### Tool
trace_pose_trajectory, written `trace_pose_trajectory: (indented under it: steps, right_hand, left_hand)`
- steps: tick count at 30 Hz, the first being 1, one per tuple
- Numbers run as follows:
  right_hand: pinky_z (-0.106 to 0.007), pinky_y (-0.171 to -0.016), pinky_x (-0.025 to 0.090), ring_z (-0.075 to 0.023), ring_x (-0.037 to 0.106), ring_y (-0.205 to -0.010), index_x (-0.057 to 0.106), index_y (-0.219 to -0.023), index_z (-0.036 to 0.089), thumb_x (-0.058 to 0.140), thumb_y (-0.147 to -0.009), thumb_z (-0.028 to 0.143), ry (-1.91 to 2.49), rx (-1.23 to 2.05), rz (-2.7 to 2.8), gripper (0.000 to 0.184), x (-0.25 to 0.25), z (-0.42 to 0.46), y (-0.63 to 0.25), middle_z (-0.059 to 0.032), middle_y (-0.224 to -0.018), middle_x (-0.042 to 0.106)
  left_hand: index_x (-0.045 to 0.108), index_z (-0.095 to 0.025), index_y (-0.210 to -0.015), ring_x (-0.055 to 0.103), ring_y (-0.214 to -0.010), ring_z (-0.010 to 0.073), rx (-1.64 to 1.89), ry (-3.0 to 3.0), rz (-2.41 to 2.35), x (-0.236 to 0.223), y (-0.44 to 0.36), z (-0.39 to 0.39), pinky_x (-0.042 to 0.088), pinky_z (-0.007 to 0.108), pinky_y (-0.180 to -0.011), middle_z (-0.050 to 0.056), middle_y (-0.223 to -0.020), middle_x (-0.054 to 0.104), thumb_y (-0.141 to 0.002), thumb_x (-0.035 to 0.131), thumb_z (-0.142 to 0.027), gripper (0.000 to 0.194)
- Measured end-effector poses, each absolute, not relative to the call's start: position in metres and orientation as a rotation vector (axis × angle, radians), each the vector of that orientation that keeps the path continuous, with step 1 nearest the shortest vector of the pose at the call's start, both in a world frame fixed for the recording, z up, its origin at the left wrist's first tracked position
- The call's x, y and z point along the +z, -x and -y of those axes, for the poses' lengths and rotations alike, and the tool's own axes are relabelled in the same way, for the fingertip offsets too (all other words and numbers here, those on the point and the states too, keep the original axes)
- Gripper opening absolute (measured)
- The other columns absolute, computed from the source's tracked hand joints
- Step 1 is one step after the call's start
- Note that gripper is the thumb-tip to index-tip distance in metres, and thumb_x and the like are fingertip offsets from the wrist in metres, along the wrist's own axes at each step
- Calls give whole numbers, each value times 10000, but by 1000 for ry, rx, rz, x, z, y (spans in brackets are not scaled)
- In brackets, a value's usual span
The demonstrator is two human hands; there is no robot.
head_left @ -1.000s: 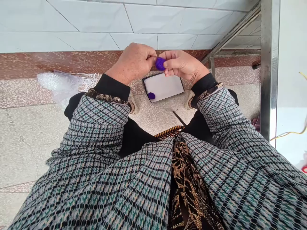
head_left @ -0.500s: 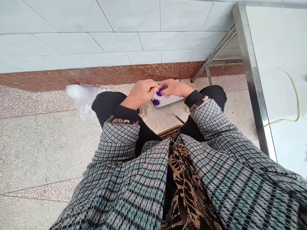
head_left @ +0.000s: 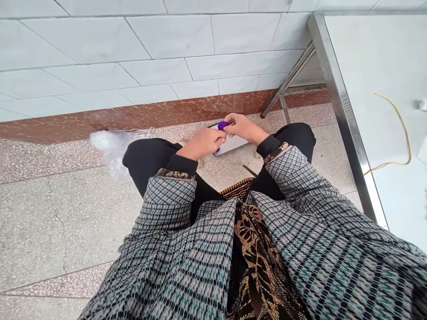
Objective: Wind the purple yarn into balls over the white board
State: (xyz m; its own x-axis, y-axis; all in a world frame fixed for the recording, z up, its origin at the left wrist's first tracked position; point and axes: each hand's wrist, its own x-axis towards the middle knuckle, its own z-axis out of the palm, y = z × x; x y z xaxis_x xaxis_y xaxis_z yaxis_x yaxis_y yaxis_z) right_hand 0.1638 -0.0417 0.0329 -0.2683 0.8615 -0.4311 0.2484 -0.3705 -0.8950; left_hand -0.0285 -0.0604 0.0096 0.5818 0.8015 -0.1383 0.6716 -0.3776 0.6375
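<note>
Purple blob (head_left: 222, 126) x1, pinched by R hand (head_left: 245, 128) fingers (head_left: 231, 121), L hand (head_left: 204, 143) beside, its grip unclear, white card (head_left: 233, 145) x1 beneath

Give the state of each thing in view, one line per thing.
right hand: fingers pinching the purple piece
purple piece: held above the white card
left hand: curled beside the purple piece, contact unclear
white card: flat on the floor, partly under the hands
white plastic bag: crumpled on the floor
woven basket: partly hidden by the lap
yellow wire: lying loose and curved

Matt purple lump (head_left: 222, 126), polished steel table edge (head_left: 343, 111)
</note>
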Motion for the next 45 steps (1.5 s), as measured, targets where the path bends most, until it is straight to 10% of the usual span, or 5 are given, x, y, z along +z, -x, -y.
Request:
trace_pose_trajectory:
  steps: [6, 15, 29, 39, 45]
  right_hand:
    - [-203, -489, 389, -95, 526, -524, 554, -781, 215, 710, -816, -188, 1601, 1647, 1741, 434, 32, 46, -172, 62, -608, 585]
    - [-174, -617, 577, -81, 595, -621, 594, -922, 208, 778, -855, -71, 1173, 2013, 1307, 340, 37, 48, -172, 51, -789, 657]
    - [-196, -531, 514, -105, 575, -564, 692, -746, 175, 722, -785, -205, 1414, 1984, 1654, 383, 33, 46, -170, 28, -644, 641]
    - [-137, -625, 578, -74, 593, -600, 595, -927, 192, 761, -1020, 27, 1334, 1890, 972, 252, 29, 38, -168, 49, -706, 619]
    - [-152, -494, 485, -78, 560, -575, 602, -850, 180, 722, -926, -152, 1541, 1758, 1401, 361, 18, 40, -165, 40, -728, 633]
  left_hand:
    - [713, -214, -807, 626, -779, 226, 418, -2073, -1233, 20, 45, 63, 470, 358, -772, 64, -819, 748, -955, 576, -293, 216]
    - [623, -227, -744, 619, -798, 239, 456, -1988, -1447, 7, 41, 51, 459, 356, -777, 52, -770, 696, -925, 578, -258, 189]
    - [691, -223, -770, 646, -829, 241, 493, -2020, -1304, 6, 39, 53, 505, 371, -822, 70, -856, 767, -918, 589, -290, 191]
    - [736, -194, -779, 588, -697, 191, 249, -1983, -1126, -1, 35, 56, 435, 338, -752, 24, -714, 691, -945, 605, -267, 223]
    - [782, -185, -839, 633, -754, 196, 386, -2008, -1138, 0, 35, 56, 475, 337, -773, 42, -809, 759, -948, 613, -275, 220]
